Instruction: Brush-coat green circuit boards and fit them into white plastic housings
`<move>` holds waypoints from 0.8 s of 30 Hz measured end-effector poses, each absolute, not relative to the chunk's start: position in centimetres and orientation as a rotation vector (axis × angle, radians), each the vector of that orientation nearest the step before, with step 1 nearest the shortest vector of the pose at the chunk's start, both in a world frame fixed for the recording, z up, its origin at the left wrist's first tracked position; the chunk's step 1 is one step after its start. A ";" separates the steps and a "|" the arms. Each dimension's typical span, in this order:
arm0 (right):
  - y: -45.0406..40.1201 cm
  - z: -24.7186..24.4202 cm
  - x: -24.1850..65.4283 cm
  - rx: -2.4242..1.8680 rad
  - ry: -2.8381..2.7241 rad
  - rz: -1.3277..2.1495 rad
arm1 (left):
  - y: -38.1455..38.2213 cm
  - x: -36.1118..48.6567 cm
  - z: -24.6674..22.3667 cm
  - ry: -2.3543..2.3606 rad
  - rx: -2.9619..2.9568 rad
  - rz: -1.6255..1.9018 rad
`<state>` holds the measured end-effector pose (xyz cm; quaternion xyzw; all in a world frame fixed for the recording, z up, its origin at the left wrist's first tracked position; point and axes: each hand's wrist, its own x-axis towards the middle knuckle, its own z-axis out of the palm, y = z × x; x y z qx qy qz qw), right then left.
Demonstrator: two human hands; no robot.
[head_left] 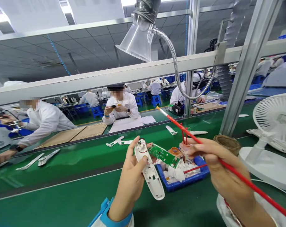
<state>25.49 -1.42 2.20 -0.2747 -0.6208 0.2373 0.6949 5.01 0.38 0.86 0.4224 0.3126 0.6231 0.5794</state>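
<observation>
The single head camera views from the wearer's eye level, at the near side of the green worktop (62,201), facing forward and down. The left hand (130,175) and right hand (225,181) lie close to the lens. The wide field reaches past the seated co-worker (125,105) to the ceiling (93,47); the rail (110,76) rises toward frame right.

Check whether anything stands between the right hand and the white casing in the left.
Yes: in this view the green circuit board juts from beside the white casing toward the right hand. The red brush passes above it; depth is unclear.
</observation>
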 end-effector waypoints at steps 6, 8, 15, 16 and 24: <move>-0.5 0.3 24.1 -0.772 -1.727 0.299 | -1.7 5.3 0.8 0.757 1.139 1.539; -0.7 0.0 23.6 -0.757 -1.743 0.314 | -1.9 5.4 0.6 0.776 1.207 1.540; -1.0 -0.4 22.7 -0.712 -1.560 0.136 | -1.1 5.5 0.1 0.941 1.345 1.563; -0.9 -0.5 22.7 -0.713 -1.534 0.106 | -0.9 5.3 0.1 0.982 1.391 1.529; -0.6 0.6 23.9 -0.905 -1.564 0.167 | -0.1 4.2 0.5 1.022 1.373 1.329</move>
